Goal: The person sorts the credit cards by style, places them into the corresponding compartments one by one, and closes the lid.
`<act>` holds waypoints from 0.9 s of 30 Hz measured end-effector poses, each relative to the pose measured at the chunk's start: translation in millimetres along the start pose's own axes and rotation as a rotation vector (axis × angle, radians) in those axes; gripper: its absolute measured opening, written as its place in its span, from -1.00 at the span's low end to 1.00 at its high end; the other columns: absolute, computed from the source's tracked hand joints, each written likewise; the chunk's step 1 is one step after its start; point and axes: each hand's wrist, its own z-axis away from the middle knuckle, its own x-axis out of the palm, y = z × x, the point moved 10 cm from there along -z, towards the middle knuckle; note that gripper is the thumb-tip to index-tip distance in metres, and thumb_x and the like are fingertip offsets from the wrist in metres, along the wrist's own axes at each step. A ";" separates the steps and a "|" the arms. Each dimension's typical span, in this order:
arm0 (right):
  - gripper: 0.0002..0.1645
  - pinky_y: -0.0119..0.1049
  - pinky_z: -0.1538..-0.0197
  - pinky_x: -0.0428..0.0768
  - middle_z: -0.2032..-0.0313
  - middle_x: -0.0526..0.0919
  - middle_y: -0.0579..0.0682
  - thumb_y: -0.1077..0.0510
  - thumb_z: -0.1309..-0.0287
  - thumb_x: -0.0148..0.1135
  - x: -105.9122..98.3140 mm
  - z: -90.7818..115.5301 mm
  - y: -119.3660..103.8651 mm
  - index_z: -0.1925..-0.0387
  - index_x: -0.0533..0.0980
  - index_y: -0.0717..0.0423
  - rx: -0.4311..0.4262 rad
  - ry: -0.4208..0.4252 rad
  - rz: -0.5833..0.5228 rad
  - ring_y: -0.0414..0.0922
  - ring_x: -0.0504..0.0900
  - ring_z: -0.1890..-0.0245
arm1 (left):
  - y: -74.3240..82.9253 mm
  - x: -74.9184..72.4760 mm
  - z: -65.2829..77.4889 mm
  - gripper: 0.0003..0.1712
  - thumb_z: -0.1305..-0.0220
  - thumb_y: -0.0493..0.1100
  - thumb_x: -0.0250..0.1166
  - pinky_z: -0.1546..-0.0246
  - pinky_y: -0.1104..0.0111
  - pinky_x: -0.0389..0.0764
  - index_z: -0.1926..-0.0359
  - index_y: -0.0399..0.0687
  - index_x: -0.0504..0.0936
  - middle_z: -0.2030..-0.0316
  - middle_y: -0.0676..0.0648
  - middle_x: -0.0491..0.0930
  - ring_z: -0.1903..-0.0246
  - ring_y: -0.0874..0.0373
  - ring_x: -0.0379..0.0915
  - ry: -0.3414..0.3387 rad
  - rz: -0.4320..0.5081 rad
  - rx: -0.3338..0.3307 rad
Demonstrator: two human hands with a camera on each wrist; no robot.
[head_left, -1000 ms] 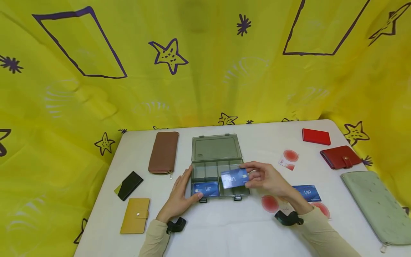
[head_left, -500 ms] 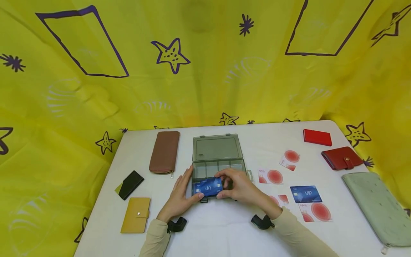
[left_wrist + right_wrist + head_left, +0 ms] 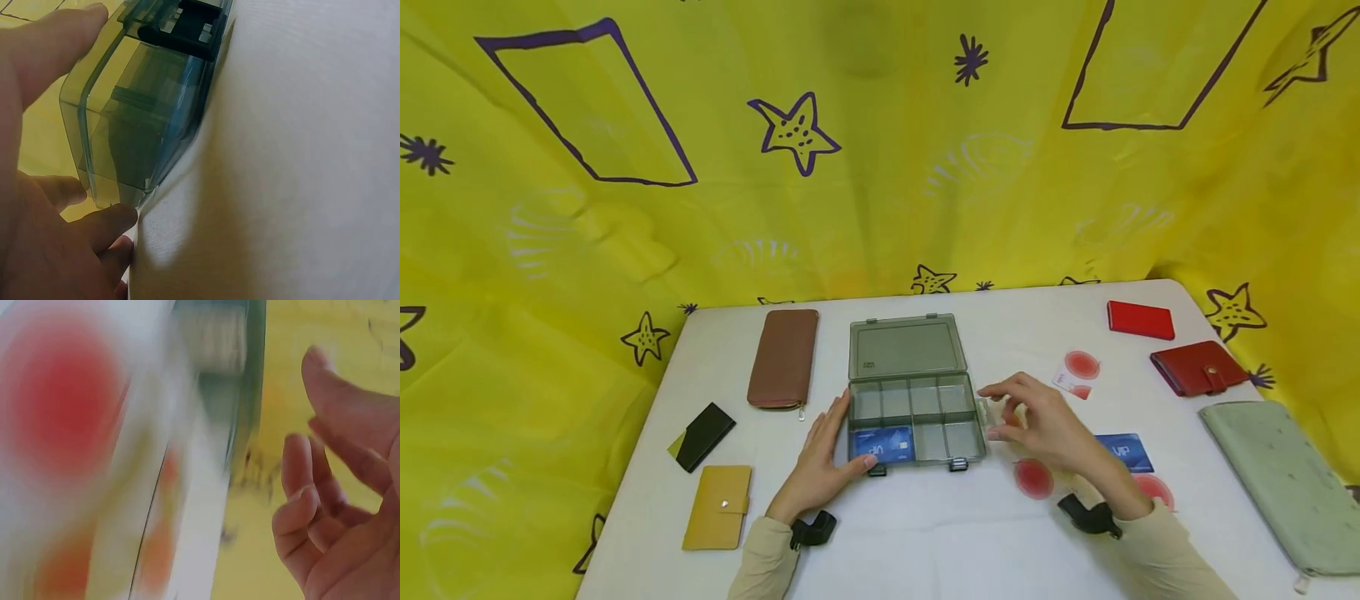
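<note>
A translucent grey-green compartment box [image 3: 964,440] lies on the white table, its lid [image 3: 907,348] laid back behind it. In its front left compartment rests a blue VIP card [image 3: 882,445]. My left hand [image 3: 818,468] holds the box at the front left corner, fingers along the left wall and thumb over the front rim. The left wrist view shows these fingers against the box wall [image 3: 144,119]. Just right of the box, my right hand [image 3: 1037,423] hovers with bent, parted fingers. Nothing sits between its thumb and fingers [image 3: 297,465] in the right wrist view.
Red-and-white cards [image 3: 1033,478] and another blue VIP card [image 3: 1126,452] lie right of the box, partly hidden by my right arm. A brown wallet [image 3: 782,358], black card holder [image 3: 703,437] and yellow wallet [image 3: 717,507] lie left. Red wallets [image 3: 1197,367] and a green pouch [image 3: 1281,483] lie right.
My right hand has carried a blue VIP card leftward into the front left compartment, let go, and moved back right past the box. My left hand has stayed at the box corner.
</note>
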 end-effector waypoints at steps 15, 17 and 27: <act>-0.37 -0.04 0.06 0.70 0.04 0.74 0.15 0.05 0.03 0.71 -94.5 95.4 129.4 -0.11 0.70 0.12 0.455 -0.160 0.285 0.11 0.62 0.04 | -3.9 -1.3 2.3 0.22 -0.30 0.07 0.51 -0.65 -0.26 -0.20 -0.73 -0.02 -0.06 -0.70 -0.20 -0.01 -0.67 -0.29 -0.14 0.009 -0.006 -0.026; -0.38 0.11 0.02 0.70 0.06 0.74 0.16 0.04 0.04 0.71 -96.3 100.3 136.3 -0.07 0.71 0.15 0.471 -0.185 0.292 0.14 0.62 0.04 | -3.2 -0.4 1.8 0.22 -0.30 0.07 0.51 -0.65 -0.26 -0.20 -0.73 -0.04 -0.06 -0.70 -0.21 -0.01 -0.67 -0.30 -0.14 0.006 -0.003 -0.025; -0.64 -0.45 0.21 0.59 0.24 0.67 -0.08 0.04 0.03 0.70 -93.3 103.3 143.0 0.23 0.68 -0.05 0.459 -0.184 0.297 -0.06 0.59 0.15 | -2.4 1.1 1.3 0.22 -0.29 0.07 0.51 -0.66 -0.25 -0.21 -0.73 -0.02 -0.06 -0.70 -0.20 -0.01 -0.68 -0.29 -0.15 0.005 -0.004 -0.039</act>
